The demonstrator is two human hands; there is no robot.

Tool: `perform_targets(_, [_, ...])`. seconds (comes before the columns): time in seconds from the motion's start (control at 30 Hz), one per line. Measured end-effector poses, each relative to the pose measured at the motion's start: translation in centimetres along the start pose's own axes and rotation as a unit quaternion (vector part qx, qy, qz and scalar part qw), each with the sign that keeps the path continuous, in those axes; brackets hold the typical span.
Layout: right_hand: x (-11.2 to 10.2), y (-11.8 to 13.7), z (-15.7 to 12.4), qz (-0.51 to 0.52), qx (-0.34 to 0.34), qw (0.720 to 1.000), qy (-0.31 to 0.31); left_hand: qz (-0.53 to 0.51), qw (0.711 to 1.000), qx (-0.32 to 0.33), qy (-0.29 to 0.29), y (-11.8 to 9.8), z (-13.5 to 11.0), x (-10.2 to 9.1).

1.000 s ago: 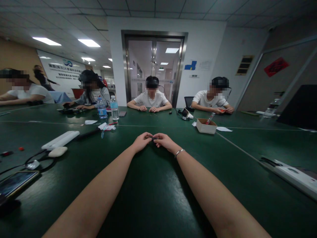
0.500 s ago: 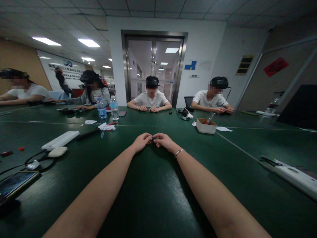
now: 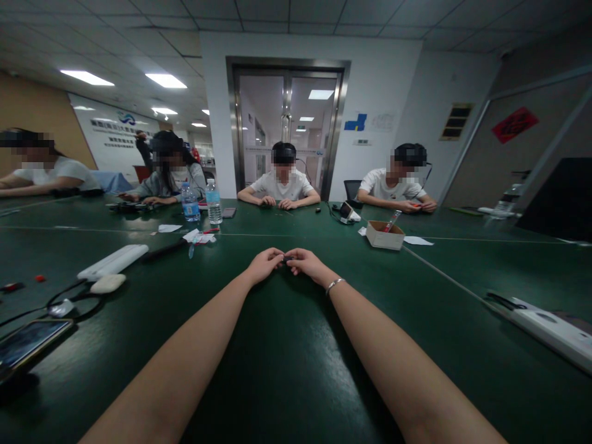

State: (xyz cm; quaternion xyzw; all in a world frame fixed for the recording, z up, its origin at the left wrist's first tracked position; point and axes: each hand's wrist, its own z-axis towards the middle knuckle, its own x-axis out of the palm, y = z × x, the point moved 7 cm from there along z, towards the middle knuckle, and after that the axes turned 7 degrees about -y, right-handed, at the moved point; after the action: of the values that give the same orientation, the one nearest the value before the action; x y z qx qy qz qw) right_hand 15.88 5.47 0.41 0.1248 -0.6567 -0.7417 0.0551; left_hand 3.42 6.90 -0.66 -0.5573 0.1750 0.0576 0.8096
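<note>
Both my arms reach forward over the dark green table (image 3: 287, 333), and my hands meet near its middle. My left hand (image 3: 267, 265) is closed, its fingertips pinching one end of a small dark object (image 3: 287, 259). From the other side my right hand (image 3: 309, 265), with a silver bracelet (image 3: 335, 285) at the wrist, grips the same object between thumb and fingers. The object is mostly covered by fingertips and too small to name.
Left lie a phone (image 3: 34, 342), a white power bank-like box (image 3: 113, 261), a white rounded device (image 3: 108, 283) and cables. Ahead stand water bottles (image 3: 214, 203) and a small cardboard box (image 3: 385, 237). A white power strip (image 3: 550, 327) lies right. Several people sit across the table.
My hands and the small dark object stay almost in place. In the background at left, a standing person has moved to the right, and a seated person's arm has drawn in.
</note>
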Motion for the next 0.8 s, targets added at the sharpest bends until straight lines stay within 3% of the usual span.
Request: perform_targets(0.8, [-0.1,-0.4,0.3,0.018,0.005,1.0,0.002,0.009,1.0,0.008,-0.02,-0.5,-0.2,-0.3])
